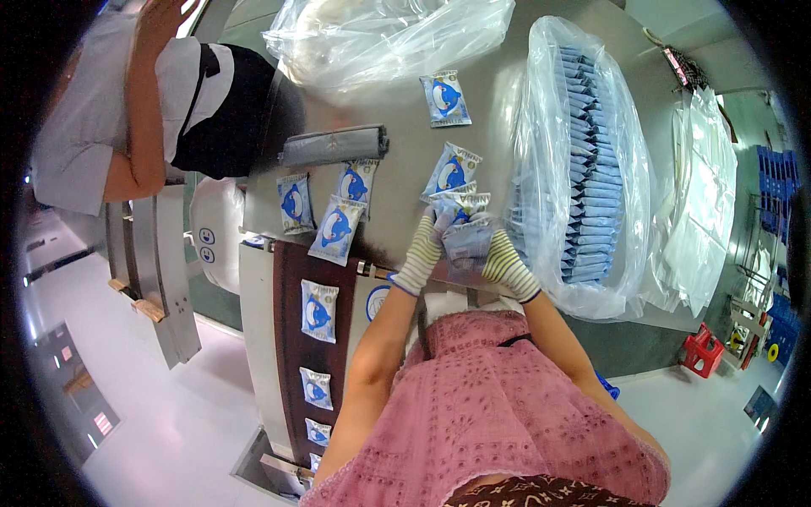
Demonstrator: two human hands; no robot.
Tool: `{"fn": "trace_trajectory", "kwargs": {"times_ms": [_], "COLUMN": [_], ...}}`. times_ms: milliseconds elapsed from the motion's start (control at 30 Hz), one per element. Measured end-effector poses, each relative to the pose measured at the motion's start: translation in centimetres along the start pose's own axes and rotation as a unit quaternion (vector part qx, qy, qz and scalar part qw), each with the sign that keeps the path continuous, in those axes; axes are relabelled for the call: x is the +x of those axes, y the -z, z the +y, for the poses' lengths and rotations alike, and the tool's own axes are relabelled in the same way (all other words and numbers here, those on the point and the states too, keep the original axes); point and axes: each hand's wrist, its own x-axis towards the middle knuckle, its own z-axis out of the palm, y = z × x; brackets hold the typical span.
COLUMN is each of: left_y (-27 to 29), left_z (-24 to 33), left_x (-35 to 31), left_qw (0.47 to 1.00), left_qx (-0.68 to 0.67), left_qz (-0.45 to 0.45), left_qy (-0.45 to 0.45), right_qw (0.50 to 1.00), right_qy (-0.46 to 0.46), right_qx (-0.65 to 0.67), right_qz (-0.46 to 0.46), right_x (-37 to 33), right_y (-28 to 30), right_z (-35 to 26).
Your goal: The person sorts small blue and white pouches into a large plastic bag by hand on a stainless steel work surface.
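Note:
Both my hands wear striped knit gloves and meet in front of my pink apron. My left hand (425,245) is closed on the left side of a small bunch of blue-and-white snack packets (467,240). My right hand (505,258) grips the same bunch from the right; the fingertips are partly hidden and slightly blurred. Just beyond lies a loose packet (454,169) with a blue whale-like picture, and another packet (445,99) lies farther off. To the right, a clear plastic bag (635,169) holds rows of packets standing on edge (591,169).
Several packets lie at the left by a folded grey cloth-like bundle (334,146). More sit on a dark conveyor belt (291,355). A large clear bag (389,38) covers the far table. White plastic sheets (697,211) hang at the right. Another person (144,118) stands far left.

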Motion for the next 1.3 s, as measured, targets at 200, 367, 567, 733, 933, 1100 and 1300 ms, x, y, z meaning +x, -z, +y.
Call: {"fn": "trace_trajectory", "kwargs": {"times_ms": [200,367,567,733,933,1100,1300], "left_y": [-1.8,-0.3,0.9,-8.8,-20.4,-22.2,-24.9], "left_z": [0.4,5.1,1.0,6.4,8.8,5.3,-0.6], "left_x": [0.3,4.4,8.4,0.2,-3.2,0.0,0.6], "left_qw": [0.996,0.989,0.847,0.976,0.941,0.854,0.537], "left_qx": [-0.086,0.017,0.525,0.138,0.149,0.379,0.752], "left_qz": [-0.034,-0.136,0.073,-0.169,-0.305,-0.339,-0.335], "left_qy": [0.013,0.062,0.046,-0.018,0.009,-0.109,-0.182], "right_qw": [0.991,0.99,0.994,0.986,0.935,0.69,0.872], "right_qy": [0.047,0.018,0.024,0.113,0.27,0.301,0.053], "right_qx": [0.024,0.121,0.093,0.053,0.062,-0.582,0.169], "right_qz": [0.122,0.071,0.042,0.114,0.223,0.308,0.456], "right_x": [-1.0,-4.6,-8.4,-10.2,-11.5,-16.7,-19.8], "right_y": [-4.2,-5.8,-3.1,-0.3,0.4,11.1,21.6], "right_z": [-9.4,-11.5,-12.7,-14.0,-14.5,-17.7,-6.7]}}
